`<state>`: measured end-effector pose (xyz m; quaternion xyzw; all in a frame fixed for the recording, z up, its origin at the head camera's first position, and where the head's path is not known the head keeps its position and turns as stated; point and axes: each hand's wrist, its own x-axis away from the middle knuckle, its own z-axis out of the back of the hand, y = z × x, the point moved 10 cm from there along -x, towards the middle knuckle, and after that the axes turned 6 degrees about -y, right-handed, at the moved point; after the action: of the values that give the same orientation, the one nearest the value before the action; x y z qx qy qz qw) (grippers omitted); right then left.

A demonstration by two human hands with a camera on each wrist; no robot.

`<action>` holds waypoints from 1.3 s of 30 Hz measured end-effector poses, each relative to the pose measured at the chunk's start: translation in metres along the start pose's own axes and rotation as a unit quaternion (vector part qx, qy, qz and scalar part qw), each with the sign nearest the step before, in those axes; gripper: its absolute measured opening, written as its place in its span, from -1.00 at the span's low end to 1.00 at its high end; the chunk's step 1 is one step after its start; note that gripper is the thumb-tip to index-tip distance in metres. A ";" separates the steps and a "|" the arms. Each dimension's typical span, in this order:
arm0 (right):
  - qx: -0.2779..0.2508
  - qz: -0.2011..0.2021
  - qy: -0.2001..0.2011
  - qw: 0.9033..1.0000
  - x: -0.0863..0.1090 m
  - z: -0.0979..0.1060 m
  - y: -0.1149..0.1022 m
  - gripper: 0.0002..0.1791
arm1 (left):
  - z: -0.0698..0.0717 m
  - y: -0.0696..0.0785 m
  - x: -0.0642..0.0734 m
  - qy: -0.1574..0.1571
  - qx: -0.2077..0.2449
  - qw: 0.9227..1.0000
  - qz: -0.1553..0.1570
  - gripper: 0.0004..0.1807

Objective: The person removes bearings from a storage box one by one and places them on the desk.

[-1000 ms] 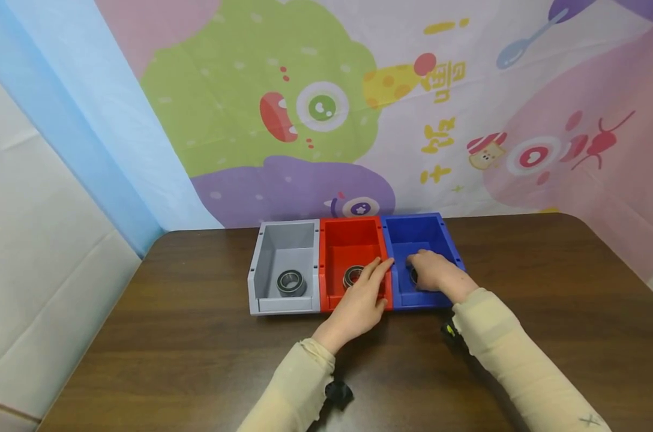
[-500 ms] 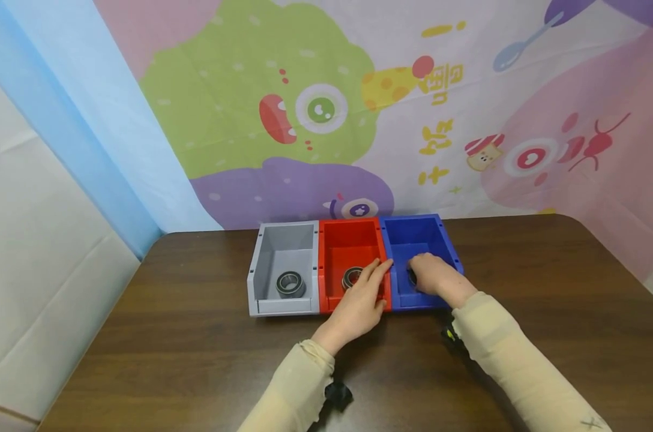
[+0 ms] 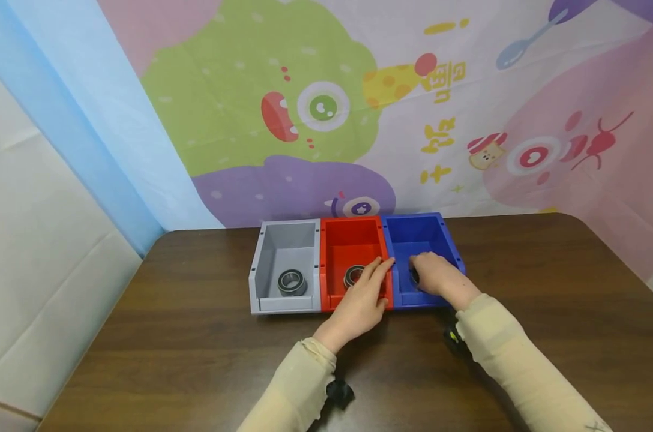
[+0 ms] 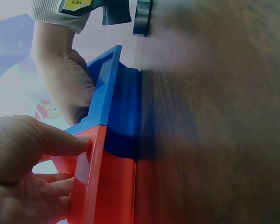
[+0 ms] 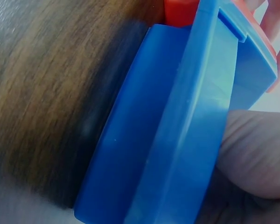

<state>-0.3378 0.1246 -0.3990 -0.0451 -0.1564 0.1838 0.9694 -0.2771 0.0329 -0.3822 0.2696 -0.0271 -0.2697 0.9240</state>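
Note:
My right hand reaches down into the blue bin, its fingers curled on a dark ball bearing that they mostly hide. The right wrist view shows the thumb behind the blue bin's front wall; the fingertips are out of sight. Over the red bin lies my left hand, its fingers extended across to the wall beside the blue bin. In the left wrist view its thumb touches the red rim. Partly covered by those fingers, another bearing sits in the red bin.
The grey bin adjoins the red one on the left and contains a third bearing. All three bins stand in a row on a dark wooden table. A printed cartoon cloth hangs right behind them.

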 end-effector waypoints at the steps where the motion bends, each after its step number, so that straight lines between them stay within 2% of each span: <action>1: 0.001 -0.001 -0.002 1.000 0.000 0.000 0.000 -0.68 | 0.000 0.000 0.000 -0.001 0.001 1.000 0.000 -0.22; 8: 0.003 -0.001 -0.006 1.000 0.000 -0.001 0.001 -0.64 | 0.000 0.000 -0.001 0.000 -0.001 1.000 0.002 -0.22; 17: -0.005 0.007 0.037 0.999 0.004 0.006 0.000 -0.69 | 0.000 0.001 -0.001 -0.001 -0.003 1.000 0.001 -0.22; 24: -0.017 -0.007 0.032 0.999 0.004 0.003 0.005 -0.59 | 0.000 0.001 0.000 -0.005 -0.002 1.000 0.002 -0.22; 30: -0.023 -0.012 0.024 0.999 0.004 0.001 0.005 -0.59 | 0.000 0.000 0.000 -0.005 -0.003 1.000 0.002 -0.22; 39: -0.021 -0.011 0.035 0.999 0.004 0.002 0.004 -0.60 | 0.000 0.000 0.001 -0.003 -0.009 1.000 0.001 -0.22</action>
<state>-0.3364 0.1300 -0.3963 -0.0698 -0.1262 0.1680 0.9752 -0.2766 0.0325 -0.3824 0.2606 -0.0276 -0.2696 0.9266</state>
